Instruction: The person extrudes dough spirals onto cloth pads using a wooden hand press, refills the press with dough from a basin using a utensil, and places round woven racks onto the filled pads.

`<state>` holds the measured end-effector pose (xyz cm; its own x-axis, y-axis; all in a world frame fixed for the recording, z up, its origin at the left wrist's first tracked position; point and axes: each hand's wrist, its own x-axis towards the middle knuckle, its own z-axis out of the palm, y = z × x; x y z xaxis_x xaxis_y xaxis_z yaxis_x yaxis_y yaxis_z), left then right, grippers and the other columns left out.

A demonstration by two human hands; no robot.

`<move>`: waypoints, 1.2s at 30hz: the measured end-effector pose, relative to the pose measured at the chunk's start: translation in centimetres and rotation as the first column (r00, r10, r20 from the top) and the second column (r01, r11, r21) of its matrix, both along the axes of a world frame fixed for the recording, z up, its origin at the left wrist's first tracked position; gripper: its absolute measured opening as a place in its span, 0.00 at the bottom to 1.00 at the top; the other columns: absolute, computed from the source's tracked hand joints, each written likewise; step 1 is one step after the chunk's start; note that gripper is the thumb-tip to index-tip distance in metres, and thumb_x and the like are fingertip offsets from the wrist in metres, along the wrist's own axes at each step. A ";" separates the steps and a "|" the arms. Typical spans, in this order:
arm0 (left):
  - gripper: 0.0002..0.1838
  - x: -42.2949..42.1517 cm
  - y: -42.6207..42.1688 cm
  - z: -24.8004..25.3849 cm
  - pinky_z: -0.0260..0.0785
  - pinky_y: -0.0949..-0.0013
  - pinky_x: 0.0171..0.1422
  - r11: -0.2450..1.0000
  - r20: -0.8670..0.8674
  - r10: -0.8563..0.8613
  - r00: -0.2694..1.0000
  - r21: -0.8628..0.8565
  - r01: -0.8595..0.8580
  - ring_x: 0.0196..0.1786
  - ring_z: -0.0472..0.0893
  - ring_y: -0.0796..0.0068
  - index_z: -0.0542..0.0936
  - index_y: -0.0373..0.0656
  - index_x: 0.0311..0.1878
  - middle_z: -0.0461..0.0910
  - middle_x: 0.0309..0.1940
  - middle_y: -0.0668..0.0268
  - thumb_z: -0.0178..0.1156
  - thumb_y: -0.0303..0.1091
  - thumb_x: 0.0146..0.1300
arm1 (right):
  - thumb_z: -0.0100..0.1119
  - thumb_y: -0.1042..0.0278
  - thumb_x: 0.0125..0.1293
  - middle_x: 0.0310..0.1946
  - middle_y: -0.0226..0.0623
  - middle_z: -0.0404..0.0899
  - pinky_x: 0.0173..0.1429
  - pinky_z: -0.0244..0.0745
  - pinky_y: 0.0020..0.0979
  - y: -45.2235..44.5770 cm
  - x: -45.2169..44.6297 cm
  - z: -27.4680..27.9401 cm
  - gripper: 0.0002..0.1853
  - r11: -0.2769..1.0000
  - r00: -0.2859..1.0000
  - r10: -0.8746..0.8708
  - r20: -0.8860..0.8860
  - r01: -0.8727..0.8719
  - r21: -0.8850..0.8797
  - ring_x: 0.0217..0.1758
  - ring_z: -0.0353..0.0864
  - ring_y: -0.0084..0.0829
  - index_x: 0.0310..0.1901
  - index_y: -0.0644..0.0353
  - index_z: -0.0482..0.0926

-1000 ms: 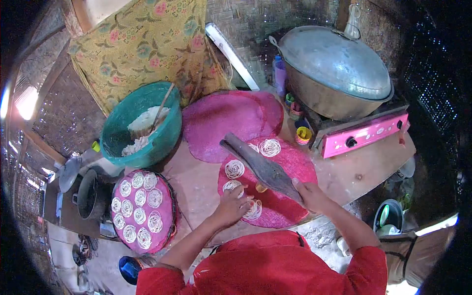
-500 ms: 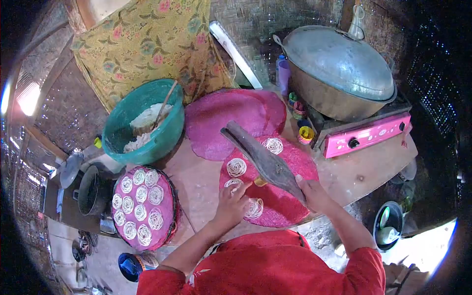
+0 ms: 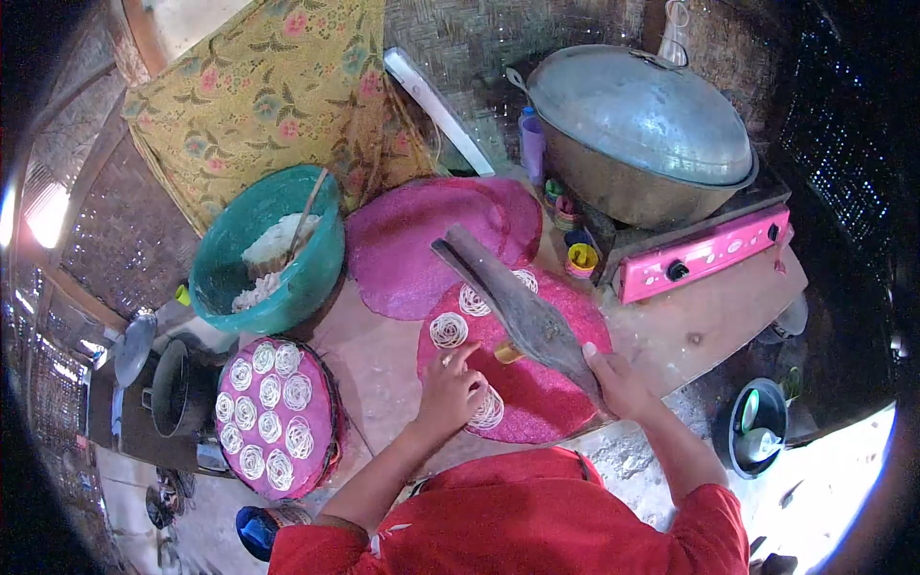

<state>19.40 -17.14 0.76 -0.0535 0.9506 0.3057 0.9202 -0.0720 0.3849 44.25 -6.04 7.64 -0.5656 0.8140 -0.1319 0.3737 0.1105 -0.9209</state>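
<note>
My right hand [image 3: 621, 385] grips the near end of a long, dark wooden hand press [image 3: 537, 331], which slants over a round red-pink mat [image 3: 551, 407]. A brass-coloured cylinder [image 3: 507, 354] shows under the press's middle. My left hand [image 3: 453, 393] is over the mat's left part, its index finger stretched toward the cylinder and the other fingers partly bent; nothing shows in it. White coiled noodle nests lie on the mat: one nest [image 3: 448, 330] just beyond my left fingers, another [image 3: 488, 410] beside that hand, others partly behind the press.
Left of the mat, a round pink tray [image 3: 311, 441] carries several noodle nests. A green basin [image 3: 321, 259] holds white dough and a stick. More pink mats [image 3: 412, 249] lie behind. At the right, a large lidded pot [image 3: 623, 172] stands on a pink-fronted stove [image 3: 709, 251].
My left hand has shifted slightly left and down, its fingers more bent. The press stays in my right hand over the mat. The whole view has shifted a little.
</note>
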 end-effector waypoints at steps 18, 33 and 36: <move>0.11 -1.8 -2.1 2.0 0.56 0.50 0.61 0.999 -0.203 -0.030 0.979 0.015 0.034 0.58 0.66 0.55 0.83 0.47 0.38 0.68 0.61 0.66 0.62 0.36 0.51 | 0.32 0.39 0.70 0.26 0.48 0.78 0.44 0.69 0.42 0.0 -0.4 0.6 0.36 0.992 0.992 0.084 0.093 -0.075 -0.098 0.33 0.77 0.37 0.38 0.69 0.79; 0.24 3.1 -4.9 2.8 0.66 0.61 0.56 0.754 0.750 0.140 0.646 -0.504 0.421 0.51 0.74 0.70 0.73 0.41 0.53 0.76 0.50 0.61 0.62 0.44 0.57 | 0.43 0.46 0.68 0.24 0.44 0.79 0.27 0.72 0.45 1.5 -6.9 2.4 0.24 0.665 0.924 0.299 0.240 -0.382 0.642 0.22 0.78 0.49 0.34 0.61 0.77; 0.26 3.3 -3.4 5.0 0.67 0.64 0.56 0.875 0.757 0.006 0.654 -0.321 0.363 0.49 0.75 0.72 0.72 0.40 0.55 0.76 0.52 0.62 0.61 0.45 0.58 | 0.38 0.44 0.71 0.23 0.38 0.77 0.27 0.71 0.35 4.6 -9.3 0.1 0.26 0.846 0.873 0.477 -0.105 -0.488 -0.217 0.22 0.78 0.32 0.34 0.60 0.77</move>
<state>22.66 -20.56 5.72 0.1076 0.9793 -0.1713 0.3197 0.1291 0.9387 34.94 -1.45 7.71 -0.8889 0.3870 -0.2450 0.2855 0.0500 -0.9571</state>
